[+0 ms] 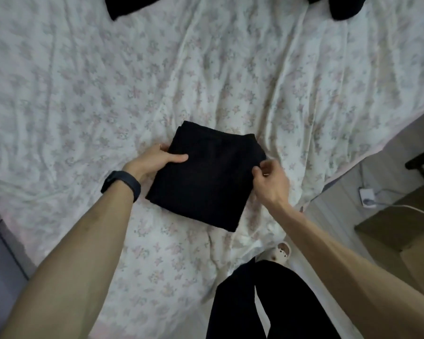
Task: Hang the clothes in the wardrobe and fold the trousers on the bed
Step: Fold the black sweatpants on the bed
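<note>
Holding one pair of folded trousers (206,177) on the bed (83,81) - left hand (154,160) grips one edge, right hand (271,179) pinches the other.

trousers (206,177): black cloth, matt, no sheen, slightly fuzzy look. bed sheet (83,94): thin pale cloth, faded floral print, creased, faint sheen. wristband (121,185): dark, smooth, matt, rubber or plastic. box (402,221): brown cardboard, matt. charger (366,196): white smooth plastic.
</note>
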`<state>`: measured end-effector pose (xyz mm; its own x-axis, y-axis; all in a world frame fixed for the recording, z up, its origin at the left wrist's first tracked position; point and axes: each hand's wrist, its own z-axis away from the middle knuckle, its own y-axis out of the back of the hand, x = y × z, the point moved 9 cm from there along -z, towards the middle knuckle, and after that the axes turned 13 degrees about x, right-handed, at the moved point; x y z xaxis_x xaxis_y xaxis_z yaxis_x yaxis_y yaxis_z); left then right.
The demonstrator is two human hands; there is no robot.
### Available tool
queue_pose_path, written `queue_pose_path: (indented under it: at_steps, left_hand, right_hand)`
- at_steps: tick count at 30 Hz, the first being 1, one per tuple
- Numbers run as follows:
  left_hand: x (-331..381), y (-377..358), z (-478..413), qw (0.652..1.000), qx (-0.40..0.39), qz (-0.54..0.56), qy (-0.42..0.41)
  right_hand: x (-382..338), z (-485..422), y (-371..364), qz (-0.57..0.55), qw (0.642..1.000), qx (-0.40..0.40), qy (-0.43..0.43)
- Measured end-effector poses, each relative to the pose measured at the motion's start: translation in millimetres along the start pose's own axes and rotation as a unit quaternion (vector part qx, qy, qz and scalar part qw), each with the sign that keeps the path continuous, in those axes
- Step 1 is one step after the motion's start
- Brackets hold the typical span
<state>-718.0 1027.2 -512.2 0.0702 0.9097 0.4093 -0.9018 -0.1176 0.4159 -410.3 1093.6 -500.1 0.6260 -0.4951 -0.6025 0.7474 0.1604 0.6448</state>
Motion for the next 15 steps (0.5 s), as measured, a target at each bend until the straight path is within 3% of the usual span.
queue_pose_path:
  at_steps: [3,8,10,15]
  left_hand:
    - [-31,-25,19,0.986,-0.06,0.153,0.022]
    - [-73,-57,24,0.932,-0.078,0.343,0.089]
    - [-73,-58,25,0.93,-0.074,0.352,0.072]
    - [-68,-47,29,0.938,-0.088,0.332,0.053]
  right_hand:
    - [-35,-47,8,0.005,0.999,0.027,0.043]
    - [-44,-62,-11,0.056,0.994,-0.047,0.079]
    - [-41,-53,-16,0.037,0.989,-0.109,0.095]
    - [-12,-36,-18,-0.012,0.974,-0.227,0.026]
